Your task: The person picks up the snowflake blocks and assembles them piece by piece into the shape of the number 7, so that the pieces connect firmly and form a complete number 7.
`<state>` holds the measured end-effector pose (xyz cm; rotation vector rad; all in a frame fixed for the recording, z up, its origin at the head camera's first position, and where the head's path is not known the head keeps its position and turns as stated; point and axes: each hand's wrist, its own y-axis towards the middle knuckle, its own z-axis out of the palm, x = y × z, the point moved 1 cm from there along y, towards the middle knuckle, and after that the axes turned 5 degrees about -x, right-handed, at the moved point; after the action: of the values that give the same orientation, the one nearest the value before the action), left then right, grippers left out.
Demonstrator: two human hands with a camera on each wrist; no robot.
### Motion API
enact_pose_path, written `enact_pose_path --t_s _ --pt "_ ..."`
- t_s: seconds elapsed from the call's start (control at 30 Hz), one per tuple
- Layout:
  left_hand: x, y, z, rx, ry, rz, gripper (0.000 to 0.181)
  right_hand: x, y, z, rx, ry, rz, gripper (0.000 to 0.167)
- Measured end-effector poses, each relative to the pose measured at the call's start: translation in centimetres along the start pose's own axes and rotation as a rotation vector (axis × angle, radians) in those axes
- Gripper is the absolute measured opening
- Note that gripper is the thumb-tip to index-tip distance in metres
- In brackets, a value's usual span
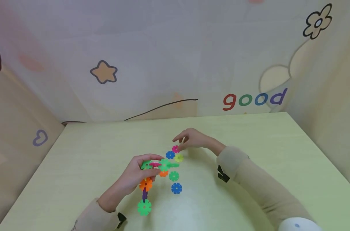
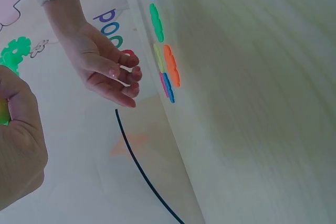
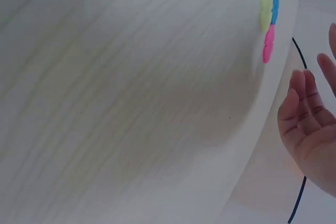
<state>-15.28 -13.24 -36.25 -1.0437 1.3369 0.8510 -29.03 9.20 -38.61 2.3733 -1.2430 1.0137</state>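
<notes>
My left hand [image 1: 135, 171] holds a chain of joined plastic snowflake discs, with a green disc [image 1: 164, 165] at its right part. The chain's other end hangs below the hand, through an orange disc [image 1: 146, 184] and a purple disc [image 1: 145, 194] to a green disc [image 1: 144, 207]. Over the table, my right hand [image 1: 193, 138] is close to a pink disc [image 1: 175, 149], its fingers loosely bent. In the right wrist view nothing shows in that hand [image 3: 312, 129], and the pink disc [image 3: 269, 44] lies apart from it.
Loose on the table [image 1: 235, 205] lie a blue disc [image 1: 170, 155], a yellow disc [image 1: 179, 157], a green disc [image 1: 174, 175], a lower blue disc [image 1: 176, 188] and an orange disc [image 1: 163, 173] partly behind the chain. A printed cloth [image 1: 175, 57] stands behind the table.
</notes>
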Motion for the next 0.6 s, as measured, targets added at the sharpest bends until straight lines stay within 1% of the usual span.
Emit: enact_pose_path --t_s 0.1,0.23,0.47,0.6 --pt "0.0 0.0 0.0 0.003 0.002 0.006 0.038 -0.3 0.6 0.3 0.054 0.007 0.028 0.04" --pt "0.1 0.0 0.0 0.009 0.001 0.011 0.038 -0.7 1.0 0.5 0.082 0.004 0.095 0.039" --pt "0.2 0.0 -0.1 0.002 0.004 0.002 0.039 -1.6 1.4 0.8 0.095 -0.002 0.144 0.039" --pt "0.2 0.0 -0.2 0.005 0.014 0.02 0.039 -1.7 1.8 1.1 0.089 -0.015 0.172 0.041"
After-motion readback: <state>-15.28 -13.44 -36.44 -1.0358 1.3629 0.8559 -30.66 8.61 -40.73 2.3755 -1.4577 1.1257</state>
